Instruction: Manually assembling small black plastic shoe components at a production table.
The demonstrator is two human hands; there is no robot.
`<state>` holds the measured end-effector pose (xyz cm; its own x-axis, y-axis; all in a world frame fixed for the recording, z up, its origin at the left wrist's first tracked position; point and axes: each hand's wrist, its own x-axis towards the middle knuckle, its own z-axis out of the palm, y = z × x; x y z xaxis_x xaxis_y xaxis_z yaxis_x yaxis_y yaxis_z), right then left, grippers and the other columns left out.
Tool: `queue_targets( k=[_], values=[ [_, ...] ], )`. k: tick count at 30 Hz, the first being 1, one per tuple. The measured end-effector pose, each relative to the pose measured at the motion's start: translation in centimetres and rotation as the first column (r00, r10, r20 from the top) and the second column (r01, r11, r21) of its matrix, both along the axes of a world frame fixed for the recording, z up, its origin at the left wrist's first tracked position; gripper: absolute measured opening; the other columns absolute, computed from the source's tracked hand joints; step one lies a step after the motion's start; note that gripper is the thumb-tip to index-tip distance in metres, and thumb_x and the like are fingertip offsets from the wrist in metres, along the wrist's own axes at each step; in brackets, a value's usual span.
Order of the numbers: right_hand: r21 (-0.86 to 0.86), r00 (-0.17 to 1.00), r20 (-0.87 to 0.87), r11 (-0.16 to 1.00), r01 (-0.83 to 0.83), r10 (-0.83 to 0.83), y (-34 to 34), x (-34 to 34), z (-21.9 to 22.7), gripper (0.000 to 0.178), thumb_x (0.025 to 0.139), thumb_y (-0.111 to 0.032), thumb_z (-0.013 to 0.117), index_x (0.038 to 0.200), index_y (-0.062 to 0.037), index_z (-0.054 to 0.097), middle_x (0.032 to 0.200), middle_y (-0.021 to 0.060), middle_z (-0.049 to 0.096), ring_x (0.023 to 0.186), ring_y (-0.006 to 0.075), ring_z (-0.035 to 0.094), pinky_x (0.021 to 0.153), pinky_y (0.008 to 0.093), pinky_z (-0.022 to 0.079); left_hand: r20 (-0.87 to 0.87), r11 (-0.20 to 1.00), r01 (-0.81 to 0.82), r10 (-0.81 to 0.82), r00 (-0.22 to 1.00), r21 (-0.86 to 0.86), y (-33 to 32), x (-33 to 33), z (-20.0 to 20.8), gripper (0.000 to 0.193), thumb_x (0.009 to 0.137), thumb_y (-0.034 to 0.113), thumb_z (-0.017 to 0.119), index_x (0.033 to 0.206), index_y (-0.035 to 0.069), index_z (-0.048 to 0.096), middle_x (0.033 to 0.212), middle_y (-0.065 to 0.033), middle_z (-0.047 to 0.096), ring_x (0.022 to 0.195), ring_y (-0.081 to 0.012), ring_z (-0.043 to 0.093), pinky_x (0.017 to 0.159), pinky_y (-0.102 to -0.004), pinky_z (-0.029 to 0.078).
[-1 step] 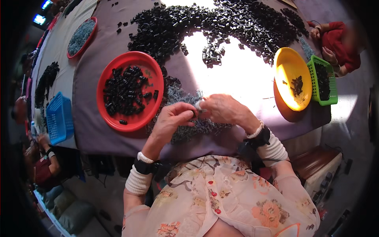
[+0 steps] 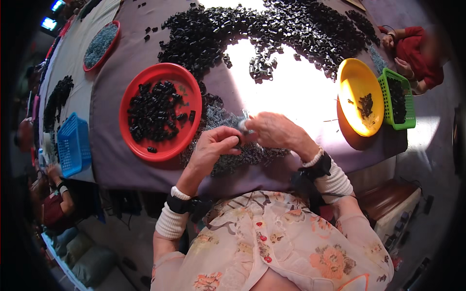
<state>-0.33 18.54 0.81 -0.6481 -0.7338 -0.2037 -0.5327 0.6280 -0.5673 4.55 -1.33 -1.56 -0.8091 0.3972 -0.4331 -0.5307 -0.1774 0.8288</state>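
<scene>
My left hand point(image 2: 211, 149) is closed in a pinch on a small black cylindrical piece point(image 2: 238, 141), held between thumb and fingers. Close against it, my right hand point(image 2: 277, 131) has its fingers pressed together, and what they grip is too small to make out. A white wrap point(image 2: 242, 126) covers a fingertip of the right hand. Beneath and around both hands lies a heap of small grey metal springs point(image 2: 221, 119). To the left of my left hand, a red plate point(image 2: 127, 138) holds many small black tubular pieces point(image 2: 155, 109).
A large pile of black pieces point(image 2: 204, 41) spreads across the far table. At right stand a yellow plate point(image 2: 347, 82) and a green basket point(image 2: 407, 119), with a person in red point(image 2: 417, 53) beside them. A blue basket point(image 2: 73, 150) and another red plate point(image 2: 114, 41) are at left.
My right hand has shifted very slightly to the right and away from the left. The left hand keeps its pinch in nearly the same place.
</scene>
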Motion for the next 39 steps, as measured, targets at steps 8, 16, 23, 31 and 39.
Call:
queue_targets(
  k=[8,16,23,31,39],
  values=[
    [-0.132,0.973,0.074,0.965,0.225,-0.217,4.2,-3.6,1.4,0.018,0.078,-0.017,0.062,0.092,-0.0067,0.066,0.075,0.0138,0.065,0.066,0.0239,0.063,0.06,0.0324,0.051,-0.171,0.992,-0.109,0.098,0.98,-0.058,1.1,-3.4,0.2,0.015,0.088,0.011,0.054,0.095,-0.001,0.06,0.091,-0.0056,0.061,0.083,-0.0117,0.058,0.075,-0.0267,0.052],
    [0.111,0.987,0.148,0.991,-0.081,0.064,6.3,1.8,0.3,0.024,0.075,-0.027,0.066,0.084,-0.0041,0.063,0.072,0.0127,0.061,0.065,0.0266,0.06,0.059,0.0353,0.047,0.022,0.99,0.138,-0.138,0.99,0.027,1.4,-0.2,0.8,0.015,0.088,0.009,0.053,0.098,-0.001,0.058,0.092,-0.0059,0.061,0.084,-0.0129,0.061,0.07,-0.026,0.053],
    [0.032,0.93,0.222,0.956,0.293,-0.293,2.9,-3.3,-0.3,0.031,0.078,-0.033,0.062,0.089,-0.004,0.065,0.079,0.02,0.063,0.071,0.0298,0.063,0.064,0.0373,0.05,-0.055,0.999,0.01,-0.013,0.998,-0.045,2.4,-3.0,-0.3,0.015,0.088,0.011,0.054,0.097,0.0,0.058,0.092,-0.0064,0.061,0.084,-0.0134,0.061,0.072,-0.026,0.053],
    [-0.542,0.567,0.821,0.418,0.73,0.075,2.0,-2.7,-6.7,0.041,0.093,-0.01,0.029,0.13,0.0044,0.037,0.136,0.0161,0.038,0.125,0.0184,0.038,0.108,0.0285,0.027,-0.061,0.984,-0.173,0.176,0.982,0.053,1.5,-5.9,-1.5,0.017,0.089,0.012,0.054,0.1,-0.001,0.059,0.096,-0.0075,0.061,0.086,-0.0146,0.061,0.072,-0.0271,0.053],
    [0.175,0.781,-0.621,0.983,0.056,0.066,6.5,-4.1,-12.6,0.044,0.088,-0.003,0.04,0.131,-0.0043,0.037,0.124,0.0034,0.048,0.112,0.0128,0.047,0.097,0.0235,0.039,-0.045,0.979,-0.204,0.204,0.978,-0.002,0.7,-4.7,-1.3,0.016,0.088,0.01,0.055,0.1,-0.001,0.058,0.096,-0.0084,0.061,0.087,-0.0173,0.061,0.071,-0.0285,0.054]
  ],
)
